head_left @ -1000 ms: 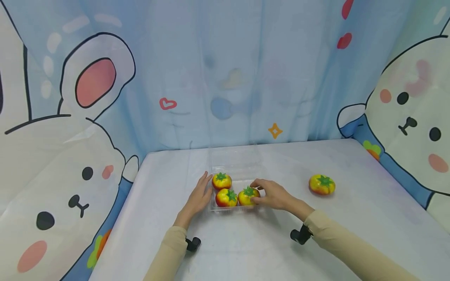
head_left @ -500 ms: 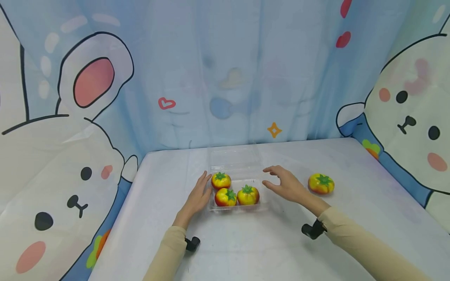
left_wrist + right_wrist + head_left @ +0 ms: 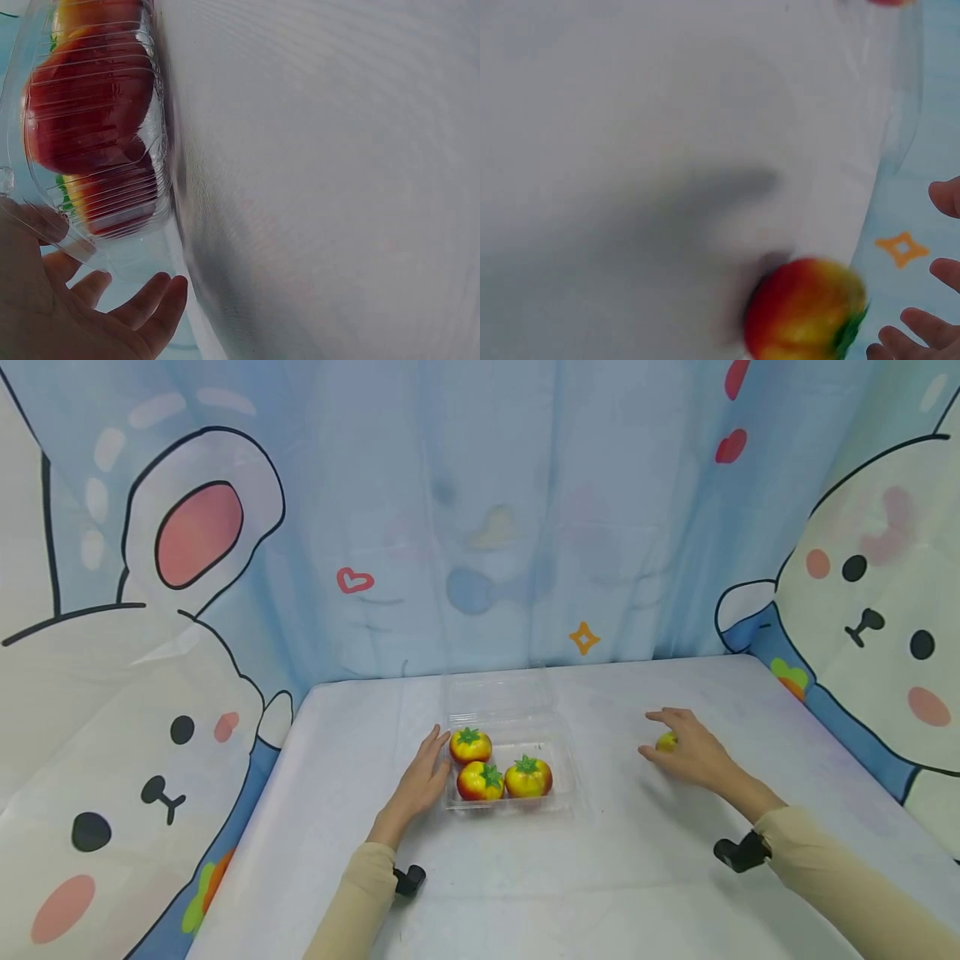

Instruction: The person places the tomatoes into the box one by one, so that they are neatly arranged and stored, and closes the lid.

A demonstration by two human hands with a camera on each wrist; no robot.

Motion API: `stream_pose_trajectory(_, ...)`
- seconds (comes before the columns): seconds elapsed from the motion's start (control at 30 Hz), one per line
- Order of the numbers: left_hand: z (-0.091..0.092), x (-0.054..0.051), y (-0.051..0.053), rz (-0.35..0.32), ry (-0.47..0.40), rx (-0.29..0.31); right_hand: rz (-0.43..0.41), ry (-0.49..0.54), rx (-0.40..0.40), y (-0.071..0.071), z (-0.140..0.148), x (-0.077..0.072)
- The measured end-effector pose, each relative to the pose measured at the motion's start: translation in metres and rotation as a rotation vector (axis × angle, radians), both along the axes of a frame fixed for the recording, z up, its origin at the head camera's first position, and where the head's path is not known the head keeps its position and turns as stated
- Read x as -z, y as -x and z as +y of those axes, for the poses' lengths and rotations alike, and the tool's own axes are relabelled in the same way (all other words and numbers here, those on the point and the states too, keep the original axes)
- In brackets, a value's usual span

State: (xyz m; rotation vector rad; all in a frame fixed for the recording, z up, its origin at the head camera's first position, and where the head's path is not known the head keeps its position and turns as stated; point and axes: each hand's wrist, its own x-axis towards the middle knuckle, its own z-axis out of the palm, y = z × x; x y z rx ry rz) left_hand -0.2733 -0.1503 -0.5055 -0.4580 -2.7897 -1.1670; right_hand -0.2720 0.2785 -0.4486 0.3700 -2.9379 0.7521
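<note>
A clear plastic clamshell box lies with its lid back, near the table's middle. In it sit three yellow-red, tomato-like fruits with green leafy tops: one at the back left, one at the front left, and a third fruit beside it. My left hand stays at the box's left side, fingers loosely extended; in the left wrist view its thumb appears to touch the rim. Over at the right, my right hand reaches over a fourth fruit, thumb and fingers apart, partly hiding it in the head view.
A white cloth covers the table. Behind it hangs a blue curtain with printed cartoon animals on both sides. Each wrist wears a black camera, such as the right camera.
My right hand has let go of the front right fruit in the box and moved right, over the fruit lying outside. The left hand keeps its place.
</note>
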Motion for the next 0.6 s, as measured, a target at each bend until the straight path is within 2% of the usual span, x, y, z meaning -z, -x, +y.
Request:
stream_pose_trajectory(0.13, 0.0, 0.0, 0.001, 0.008, -0.006, 0.004, -0.065, -0.01, 0.053, 0.002, 0.026, 0.009)
stream_pose_trajectory(0.27, -0.001, 0.003, 0.002, 0.027, -0.013, 0.012, -0.091, -0.017, 0.062, 0.002, 0.044, 0.019)
stream_pose_trajectory(0.43, -0.002, 0.005, 0.003, 0.024, -0.013, 0.011, -0.111, 0.003, 0.06, 0.0, 0.05, 0.027)
stream_pose_trajectory(0.5, -0.002, 0.004, 0.003, -0.005, -0.012, 0.006, -0.124, 0.01, 0.068, -0.001, 0.049, 0.027)
stream_pose_trajectory(0.6, -0.001, 0.004, 0.004, -0.013, -0.003, 0.002, -0.127, 0.015, 0.076, -0.001, 0.049, 0.027)
